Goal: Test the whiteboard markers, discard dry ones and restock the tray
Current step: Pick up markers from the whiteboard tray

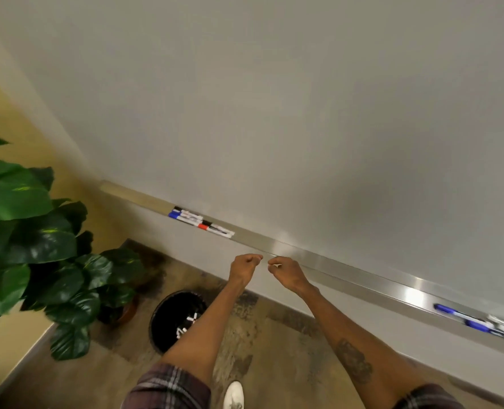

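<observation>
A blank whiteboard (303, 113) fills the wall, with a long metal tray (348, 273) along its lower edge. Several markers (201, 222) with black, blue and red caps lie on the tray's left part. More blue-capped markers (478, 323) lie at its far right. My left hand (244, 268) and my right hand (286, 271) hover side by side just in front of the tray's middle. Both have curled fingers, their tips nearly meeting, and I see nothing held in either.
A round black bin (159, 326) stands on the floor below my left forearm, with white marker-like items inside. A large leafy plant (32, 231) in a pot fills the left side. My white shoe (233, 394) shows at the bottom.
</observation>
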